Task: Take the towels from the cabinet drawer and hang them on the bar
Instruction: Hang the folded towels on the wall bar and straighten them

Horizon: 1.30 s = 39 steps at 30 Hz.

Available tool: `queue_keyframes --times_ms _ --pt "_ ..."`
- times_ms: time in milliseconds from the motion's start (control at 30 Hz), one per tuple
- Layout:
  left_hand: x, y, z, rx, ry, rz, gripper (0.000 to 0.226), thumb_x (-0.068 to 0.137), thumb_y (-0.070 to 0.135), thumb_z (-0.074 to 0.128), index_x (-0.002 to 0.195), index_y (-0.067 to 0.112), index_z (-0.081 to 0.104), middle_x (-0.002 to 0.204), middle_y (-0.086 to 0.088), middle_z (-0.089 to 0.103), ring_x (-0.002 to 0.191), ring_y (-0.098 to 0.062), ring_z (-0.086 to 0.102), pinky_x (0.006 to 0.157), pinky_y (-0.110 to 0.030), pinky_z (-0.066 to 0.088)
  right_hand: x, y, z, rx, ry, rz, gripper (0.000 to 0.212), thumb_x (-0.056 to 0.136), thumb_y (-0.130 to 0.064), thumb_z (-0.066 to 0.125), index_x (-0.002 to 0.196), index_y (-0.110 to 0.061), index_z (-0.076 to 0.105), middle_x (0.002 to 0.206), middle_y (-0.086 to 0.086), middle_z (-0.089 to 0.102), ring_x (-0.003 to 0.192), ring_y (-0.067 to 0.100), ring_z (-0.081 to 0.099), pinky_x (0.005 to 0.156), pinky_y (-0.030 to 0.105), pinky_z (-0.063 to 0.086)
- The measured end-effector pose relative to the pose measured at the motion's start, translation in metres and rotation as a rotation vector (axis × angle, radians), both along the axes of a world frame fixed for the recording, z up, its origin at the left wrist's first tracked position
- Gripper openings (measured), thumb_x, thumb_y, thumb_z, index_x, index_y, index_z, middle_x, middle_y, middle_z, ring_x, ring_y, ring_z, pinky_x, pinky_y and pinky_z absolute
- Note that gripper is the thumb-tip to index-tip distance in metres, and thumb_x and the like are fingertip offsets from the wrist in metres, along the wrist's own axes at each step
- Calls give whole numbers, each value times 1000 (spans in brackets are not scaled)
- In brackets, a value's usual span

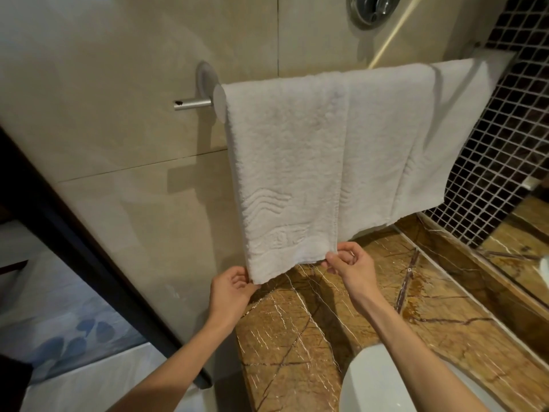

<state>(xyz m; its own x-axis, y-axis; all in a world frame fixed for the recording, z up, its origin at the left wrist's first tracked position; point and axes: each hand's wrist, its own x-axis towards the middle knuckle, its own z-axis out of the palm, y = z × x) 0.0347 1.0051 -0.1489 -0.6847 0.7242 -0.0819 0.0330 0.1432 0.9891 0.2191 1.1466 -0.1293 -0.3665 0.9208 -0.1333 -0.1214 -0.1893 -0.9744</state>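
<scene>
A white terry towel with a raised wave pattern near its hem (pixel 285 162) hangs folded over a brushed metal wall bar (pixel 219 102), its left edge just beside the bar's round end cap. The person's left hand (pixel 230 288) pinches the towel's lower left corner, with the fingers (pixel 243 275) curled narrowly round the hem. The right hand (pixel 347 263) pinches the lower right corner, its fingers (pixel 332 258) and thumb closed on the cloth. Both forearms reach up from the bottom of the view, and the hem runs almost straight between the two hands. A second white towel of smoother cloth (pixel 416 138) hangs on the same bar just to the right, its near edge tucked behind the first towel. It covers the rest of the bar towards the far corner. Below the towels lies a brown veined marble bench (pixel 297 337), with the rim of a white ceramic basin (pixel 374 382) at its near edge. The bar is fixed to a wall of large beige glossy tiles (pixel 118 84), which meets a wall of small dark mosaic tiles (pixel 505 144) on the right.
</scene>
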Motion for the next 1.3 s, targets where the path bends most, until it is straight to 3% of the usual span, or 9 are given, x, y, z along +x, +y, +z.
queue_keyframes --times_ms 100,233,333,433,733,867,967,1067,1300 --pt "8 2 3 29 -50 -38 30 74 -10 73 94 10 64 91 -8 71 80 -13 66 68 -14 52 0 -1 0 -19 28 25 33 85 4 64 111 -14 57 85 11 72 68 16 67 65 25 53" --pt "14 0 5 0 -101 -106 50 74 -8 73 114 15 54 101 -4 67 84 -10 68 71 -16 53 0 1 -5 -17 -30 28 32 84 0 66 116 -2 62 90 12 72 69 14 67 62 21 53" --pt "11 1 6 33 -87 -65 30 82 3 70 106 15 59 93 0 69 85 -15 68 72 -18 54 2 2 -6 -15 -53 32 32 84 -1 67 115 -1 63 90 12 73 70 13 68 62 20 52" --pt "3 2 4 9 -2 -23 4 89 8 62 91 5 64 75 -10 67 71 -18 64 67 -17 52 3 3 -6 -10 -62 19 28 84 -1 67 112 -2 65 88 10 73 69 13 66 63 22 52" --pt "-5 5 0 -3 9 -31 5 89 8 62 88 10 66 75 -11 69 69 -17 67 67 -20 55 -1 4 -7 -13 -76 8 23 84 -4 67 107 -10 67 93 6 74 76 13 67 69 26 51" --pt "-2 6 -2 -11 -18 -55 8 89 8 62 95 12 66 81 -13 70 69 -17 67 72 -26 57 -6 3 -10 -143 55 50 24 86 2 60 110 -4 61 108 12 70 94 21 66 87 37 52" --pt "0 7 -4 -21 -39 -70 10 89 8 62 98 11 67 80 -13 71 68 -17 67 73 -30 57 -13 0 -13 -325 240 133 45 81 18 54 118 -5 48 116 19 64 105 33 65 98 49 48" --pt "1 4 -4 -26 -49 -83 10 88 8 63 97 11 67 77 -11 71 66 -17 67 72 -29 57 -24 -7 -18 -314 222 165 56 76 22 58 121 -10 46 113 20 66 103 35 66 94 48 51" --pt "-3 0 -3 -19 -38 -115 6 87 7 64 90 11 67 73 -11 71 63 -15 67 72 -31 57 -29 -6 -25 -296 125 117 24 87 7 57 110 2 63 107 21 69 84 23 67 83 37 54"
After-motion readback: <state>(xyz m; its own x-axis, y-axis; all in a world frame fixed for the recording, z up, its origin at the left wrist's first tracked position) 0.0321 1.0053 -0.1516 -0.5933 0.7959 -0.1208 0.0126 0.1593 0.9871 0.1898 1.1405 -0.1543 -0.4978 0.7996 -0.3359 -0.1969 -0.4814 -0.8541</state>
